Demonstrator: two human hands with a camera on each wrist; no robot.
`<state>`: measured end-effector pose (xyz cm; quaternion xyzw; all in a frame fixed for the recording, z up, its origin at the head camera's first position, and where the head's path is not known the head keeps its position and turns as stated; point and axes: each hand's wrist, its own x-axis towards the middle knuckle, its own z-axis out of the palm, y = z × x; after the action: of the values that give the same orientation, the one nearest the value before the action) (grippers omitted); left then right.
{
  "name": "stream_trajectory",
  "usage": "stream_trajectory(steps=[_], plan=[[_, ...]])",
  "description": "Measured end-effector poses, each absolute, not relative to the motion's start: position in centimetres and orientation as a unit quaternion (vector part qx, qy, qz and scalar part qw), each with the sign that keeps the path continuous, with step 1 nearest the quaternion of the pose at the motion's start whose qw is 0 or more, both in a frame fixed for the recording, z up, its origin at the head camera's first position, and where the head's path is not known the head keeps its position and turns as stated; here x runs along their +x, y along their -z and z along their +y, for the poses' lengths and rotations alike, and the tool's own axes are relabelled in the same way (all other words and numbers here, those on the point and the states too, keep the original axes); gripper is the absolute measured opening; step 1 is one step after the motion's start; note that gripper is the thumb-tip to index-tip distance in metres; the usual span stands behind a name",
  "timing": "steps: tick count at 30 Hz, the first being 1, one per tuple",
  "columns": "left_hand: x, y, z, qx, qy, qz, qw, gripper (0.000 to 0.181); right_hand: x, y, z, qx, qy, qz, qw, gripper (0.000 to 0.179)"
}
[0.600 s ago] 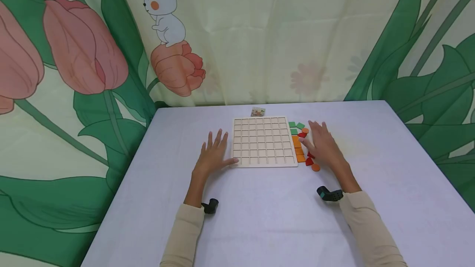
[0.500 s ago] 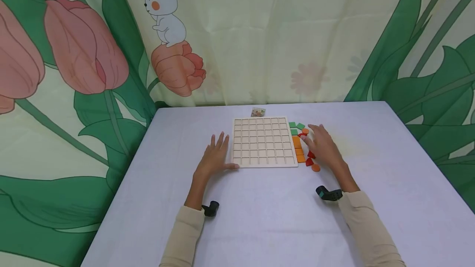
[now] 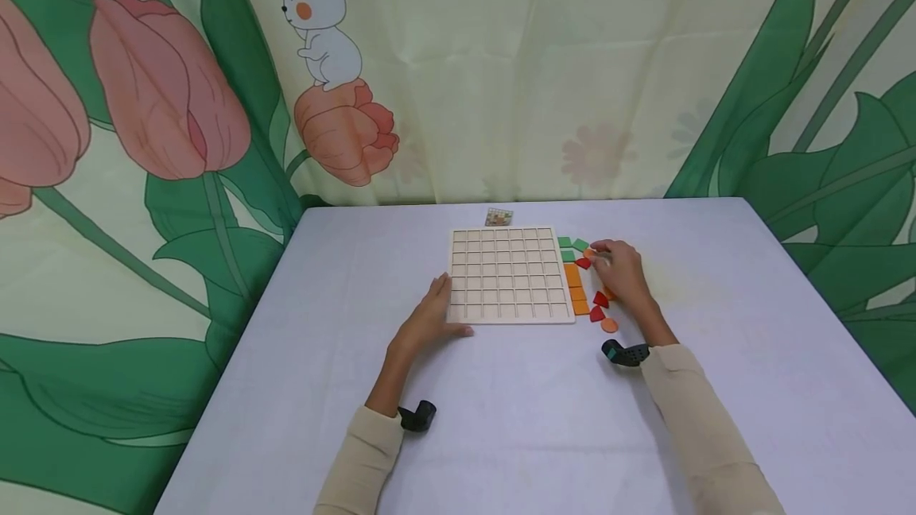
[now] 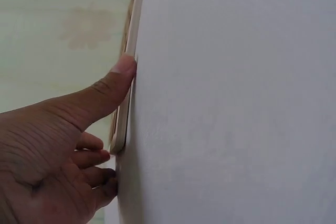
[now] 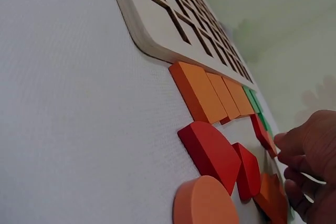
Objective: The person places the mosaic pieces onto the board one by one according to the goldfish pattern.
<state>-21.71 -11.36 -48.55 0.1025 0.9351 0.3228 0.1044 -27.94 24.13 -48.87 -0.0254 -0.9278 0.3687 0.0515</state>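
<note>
A pale wooden grid board (image 3: 511, 275) lies flat on the table. My left hand (image 3: 427, 316) holds its near left corner, thumb along the front edge and fingers against the left side. In the left wrist view, the thumb (image 4: 100, 95) touches the board's edge (image 4: 131, 40). My right hand (image 3: 624, 272) is beyond the board's right side. Its thumb and index finger pinch a small orange disc (image 3: 588, 253), partly covered by the fingertips. A red piece (image 3: 583, 263) lies just beside them. Other pieces sit partly under the hand.
Orange squares (image 3: 575, 289) and green pieces (image 3: 568, 256) line the board's right side. Two red pieces (image 5: 212, 156) and another orange disc (image 5: 205, 203) lie nearer the front. A small patterned card (image 3: 498, 217) is behind the board. A printed curtain (image 3: 529, 86) hangs behind the table.
My left hand has moved right and drawn its spread fingers together against the board's corner. The right hand's fingers have curled in, and thumb and index finger have come together at the orange disc.
</note>
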Motion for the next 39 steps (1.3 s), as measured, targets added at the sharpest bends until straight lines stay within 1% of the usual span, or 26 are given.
stream_trajectory(steps=[4,10,17,20,28,39], plan=[[-21.7,49.2,-11.1,0.098,-0.33,0.934,0.097,0.114,-28.5,49.3,24.1,-0.028,-0.365,-0.929,0.051,0.038],[-21.7,50.1,-11.2,0.095,-0.361,0.926,0.06,0.11,-28.9,49.6,24.4,-0.025,-0.353,-0.934,0.049,0.037],[-22.2,51.3,-11.9,0.115,-0.373,0.92,0.02,0.113,-29.3,49.8,24.5,-0.018,-0.358,-0.933,0.036,0.039],[-22.5,51.5,-12.0,0.122,-0.375,0.919,0.011,0.116,-29.5,49.7,24.6,-0.018,-0.359,-0.932,0.037,0.039],[-22.7,51.5,-11.8,0.127,-0.367,0.921,0.014,0.119,-29.6,49.4,24.6,-0.034,-0.358,-0.932,0.044,0.039],[-22.4,51.6,-12.0,0.114,-0.373,0.921,0.017,0.119,-30.0,50.3,24.2,-0.03,-0.305,-0.951,0.038,0.037]])
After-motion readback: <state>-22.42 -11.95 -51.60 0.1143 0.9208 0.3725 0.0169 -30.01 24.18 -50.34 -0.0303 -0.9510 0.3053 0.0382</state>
